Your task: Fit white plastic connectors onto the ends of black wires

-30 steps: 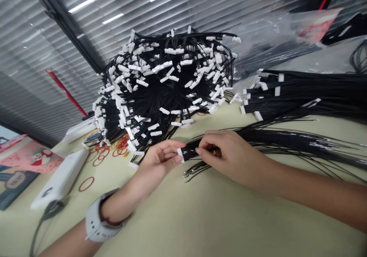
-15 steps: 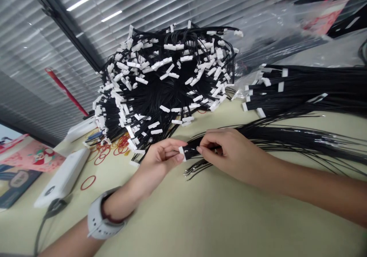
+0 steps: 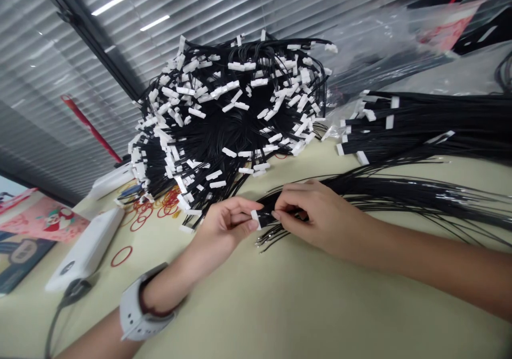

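Note:
My left hand [image 3: 226, 223] pinches a small white connector [image 3: 255, 218] between thumb and fingers. My right hand [image 3: 316, 215] is closed on the black wires [image 3: 267, 217] that run into that connector, a finger's width from it. These wires belong to a loose sheaf of black wires [image 3: 416, 196] that fans out to the right across the pale table [image 3: 288, 305]. Bare wire ends [image 3: 266, 237] stick out just below my hands. A white watch [image 3: 134, 311] sits on my left wrist.
A big heap of black wires with white connectors [image 3: 228, 119] rises behind my hands. More bundled wires [image 3: 420, 124] lie at the right, near clear plastic bags [image 3: 376, 44]. Red rubber bands [image 3: 148, 209], a white power bank [image 3: 86, 247] and a pink printed card [image 3: 44, 220] lie at the left.
My right hand has slid left along the wires toward the connector, so less black wire shows between the two hands. The left hand has stayed put.

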Motion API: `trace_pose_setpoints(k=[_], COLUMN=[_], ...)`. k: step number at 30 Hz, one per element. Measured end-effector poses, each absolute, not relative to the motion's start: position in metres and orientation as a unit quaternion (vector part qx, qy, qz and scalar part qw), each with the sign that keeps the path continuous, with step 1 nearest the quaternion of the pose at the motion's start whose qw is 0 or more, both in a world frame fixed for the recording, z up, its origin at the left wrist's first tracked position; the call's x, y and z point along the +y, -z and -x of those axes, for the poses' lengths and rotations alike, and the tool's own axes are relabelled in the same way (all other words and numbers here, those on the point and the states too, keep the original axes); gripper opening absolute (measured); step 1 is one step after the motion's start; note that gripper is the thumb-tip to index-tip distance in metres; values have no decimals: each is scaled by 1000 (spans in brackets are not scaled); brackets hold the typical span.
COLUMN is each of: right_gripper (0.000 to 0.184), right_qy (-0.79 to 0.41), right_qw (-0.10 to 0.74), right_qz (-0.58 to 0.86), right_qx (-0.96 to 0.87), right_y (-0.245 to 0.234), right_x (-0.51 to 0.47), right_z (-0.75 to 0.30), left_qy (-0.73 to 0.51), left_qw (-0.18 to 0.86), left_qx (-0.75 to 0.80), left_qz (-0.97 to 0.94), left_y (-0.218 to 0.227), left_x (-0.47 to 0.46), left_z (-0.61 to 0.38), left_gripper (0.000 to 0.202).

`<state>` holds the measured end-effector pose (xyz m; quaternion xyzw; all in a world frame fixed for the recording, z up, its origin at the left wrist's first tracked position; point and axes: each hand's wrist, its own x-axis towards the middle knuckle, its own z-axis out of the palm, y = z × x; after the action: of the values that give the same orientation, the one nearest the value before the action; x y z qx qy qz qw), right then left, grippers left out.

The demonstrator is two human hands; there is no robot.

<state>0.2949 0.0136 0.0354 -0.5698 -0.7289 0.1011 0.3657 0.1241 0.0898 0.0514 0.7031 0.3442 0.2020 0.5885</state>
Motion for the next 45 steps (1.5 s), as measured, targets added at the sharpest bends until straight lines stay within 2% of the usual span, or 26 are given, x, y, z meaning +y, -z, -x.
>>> trace_pose_setpoints(k=[23, 33, 42, 45], right_gripper=[16, 19, 15, 26], right_qy=[-123, -31, -111, -116], right_qw=[364, 353, 401, 417], right_qz=[551, 548, 558, 566], right_qx=[-741, -758, -718, -702], right_y=[-28, -21, -27, -27], right_x=[12, 12, 13, 14], right_z=[-288, -280, -286, -289], left_qy=[-201, -228, -243, -250], left_qw=[548, 511, 494, 509], left_qx=[338, 365, 325, 321], left_qz=[-738, -744, -768, -759], left_y=[-53, -48, -53, -53], left_x=[80, 71, 82, 86], left_z=[-127, -131, -129, -129], left_gripper=[15, 13, 19, 22])
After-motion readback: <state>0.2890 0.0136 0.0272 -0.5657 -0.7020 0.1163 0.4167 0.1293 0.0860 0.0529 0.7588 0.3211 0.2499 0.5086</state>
